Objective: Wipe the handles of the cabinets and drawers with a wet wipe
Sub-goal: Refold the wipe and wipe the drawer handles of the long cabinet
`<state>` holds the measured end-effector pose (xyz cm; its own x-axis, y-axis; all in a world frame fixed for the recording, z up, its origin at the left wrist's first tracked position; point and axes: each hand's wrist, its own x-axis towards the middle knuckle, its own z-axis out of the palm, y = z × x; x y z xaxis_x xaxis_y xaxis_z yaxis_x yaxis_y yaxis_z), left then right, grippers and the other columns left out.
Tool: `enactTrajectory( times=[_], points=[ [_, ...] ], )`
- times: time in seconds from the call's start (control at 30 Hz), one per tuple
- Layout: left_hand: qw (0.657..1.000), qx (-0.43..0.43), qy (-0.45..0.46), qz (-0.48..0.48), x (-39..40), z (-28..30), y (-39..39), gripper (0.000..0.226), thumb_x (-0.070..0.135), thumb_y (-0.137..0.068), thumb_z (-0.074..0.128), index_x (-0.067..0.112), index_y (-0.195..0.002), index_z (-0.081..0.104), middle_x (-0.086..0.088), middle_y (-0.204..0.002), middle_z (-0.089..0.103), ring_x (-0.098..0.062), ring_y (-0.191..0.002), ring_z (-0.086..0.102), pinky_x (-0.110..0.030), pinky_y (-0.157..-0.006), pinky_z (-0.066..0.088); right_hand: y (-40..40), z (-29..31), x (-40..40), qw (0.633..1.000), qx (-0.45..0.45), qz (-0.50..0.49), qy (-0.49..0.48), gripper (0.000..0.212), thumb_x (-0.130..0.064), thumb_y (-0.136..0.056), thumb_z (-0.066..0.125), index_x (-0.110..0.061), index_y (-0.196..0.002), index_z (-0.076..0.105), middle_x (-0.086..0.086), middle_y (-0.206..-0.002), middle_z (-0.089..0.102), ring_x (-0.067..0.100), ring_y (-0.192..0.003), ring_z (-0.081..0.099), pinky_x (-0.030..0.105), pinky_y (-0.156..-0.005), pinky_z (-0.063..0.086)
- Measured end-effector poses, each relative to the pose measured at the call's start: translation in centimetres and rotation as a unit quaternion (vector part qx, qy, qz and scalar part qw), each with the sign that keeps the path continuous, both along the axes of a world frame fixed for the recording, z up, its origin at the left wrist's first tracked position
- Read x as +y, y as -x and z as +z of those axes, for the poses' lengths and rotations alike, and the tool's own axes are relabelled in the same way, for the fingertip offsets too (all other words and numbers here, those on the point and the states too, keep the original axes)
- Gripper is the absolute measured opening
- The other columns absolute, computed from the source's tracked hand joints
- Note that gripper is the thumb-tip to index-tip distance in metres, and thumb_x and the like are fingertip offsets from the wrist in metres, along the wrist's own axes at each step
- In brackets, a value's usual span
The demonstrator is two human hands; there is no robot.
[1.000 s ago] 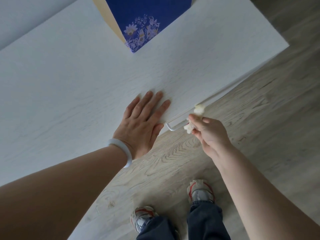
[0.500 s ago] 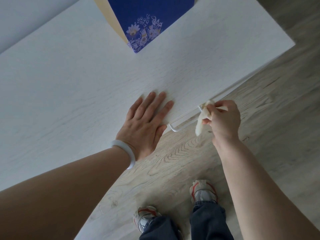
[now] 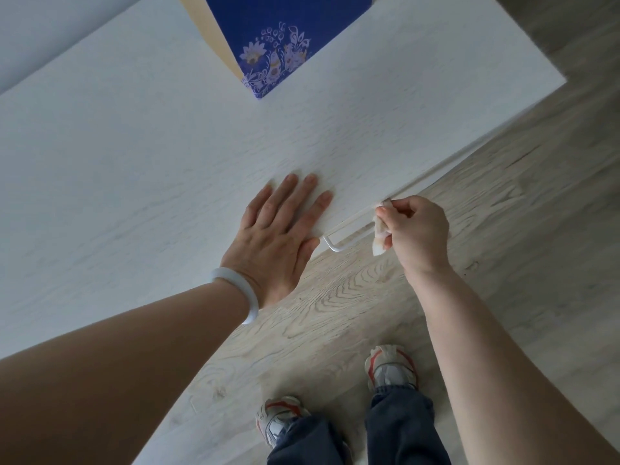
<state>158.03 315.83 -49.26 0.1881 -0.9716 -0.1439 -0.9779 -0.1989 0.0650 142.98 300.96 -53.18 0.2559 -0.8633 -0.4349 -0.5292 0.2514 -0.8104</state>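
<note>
Currently: our right hand (image 3: 416,229) pinches wet wipe (image 3: 380,234) around handle (image 3: 349,238) | bar's unwiped length runs leftward toward our flat, open-fingered left hand (image 3: 278,236)

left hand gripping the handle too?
No, the left hand lies flat with straight fingers on the white cabinet top, beside the handle; only the right hand holds the wipe there.

Left grip (image 3: 280,234) flat, fingers spread, right grip (image 3: 414,229) curled, pinching

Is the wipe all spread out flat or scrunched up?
Scrunched up. The wet wipe is bunched in the right hand, pinched around the white handle, with only a crumpled bit sticking out.
</note>
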Motion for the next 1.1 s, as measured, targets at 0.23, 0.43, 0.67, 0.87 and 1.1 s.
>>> enactTrajectory(
  times=[0.23, 0.43, 0.67, 0.87, 1.1],
  points=[
    [1.0, -0.007, 0.003, -0.003, 0.1, 0.0, 0.1, 0.056, 0.039, -0.101, 0.027, 0.02, -0.153, 0.018, -0.005, -0.161, 0.014, -0.025, -0.149, 0.009, -0.048, -0.119, 0.017, -1.6, -0.2, 5.0, 0.932, -0.162, -0.281, -0.159, 0.011, -0.005, -0.088, 0.067, 0.006, -0.087, 0.067, 0.007, -0.066, 0.065, 0.007, -0.048, 0.056, 0.02, -0.052, 0.047],
    [1.0, -0.013, -0.003, -0.002, 0.1, 0.0, 0.0, 0.057, 0.039, -0.101, 0.027, 0.021, -0.154, 0.016, -0.005, -0.162, 0.011, -0.024, -0.149, 0.006, -0.046, -0.12, 0.013, -3.0, 1.0, 9.1, 0.897, -0.212, -0.298, -0.247, 0.01, 0.0, -0.086, 0.067, 0.002, -0.077, 0.064, -0.001, -0.055, 0.061, 0.007, -0.05, 0.056, 0.021, -0.057, 0.049],
    [1.0, -0.009, 0.008, -0.002, 0.1, -0.1, 0.1, 0.057, 0.038, -0.101, 0.028, 0.021, -0.154, 0.016, -0.005, -0.161, 0.012, -0.024, -0.149, 0.008, -0.047, -0.119, 0.015, -2.0, 0.4, 6.2, 0.882, -0.254, -0.332, -0.219, 0.018, -0.003, -0.088, 0.066, -0.007, -0.07, 0.066, -0.004, -0.056, 0.061, 0.006, -0.055, 0.057, 0.019, -0.056, 0.048],
    [1.0, -0.014, 0.001, -0.006, 0.0, -0.1, 0.1, 0.057, 0.039, -0.102, 0.027, 0.021, -0.154, 0.014, -0.005, -0.162, 0.01, -0.024, -0.149, 0.006, -0.047, -0.119, 0.014, -3.5, 0.2, 10.5, 0.892, -0.223, -0.305, -0.248, 0.019, -0.009, -0.09, 0.066, -0.007, -0.071, 0.067, -0.005, -0.056, 0.059, 0.004, -0.053, 0.053, 0.023, -0.059, 0.046],
    [1.0, -0.018, 0.001, -0.007, 0.0, 0.0, 0.1, 0.056, 0.04, -0.102, 0.024, 0.019, -0.154, 0.018, -0.006, -0.161, 0.012, -0.025, -0.149, 0.008, -0.048, -0.119, 0.016, -3.9, 0.4, 10.3, 0.831, -0.33, -0.301, -0.331, 0.023, -0.003, -0.088, 0.066, -0.009, -0.069, 0.054, 0.0, -0.062, 0.054, 0.005, -0.057, 0.058, 0.02, -0.063, 0.053]
  ],
)
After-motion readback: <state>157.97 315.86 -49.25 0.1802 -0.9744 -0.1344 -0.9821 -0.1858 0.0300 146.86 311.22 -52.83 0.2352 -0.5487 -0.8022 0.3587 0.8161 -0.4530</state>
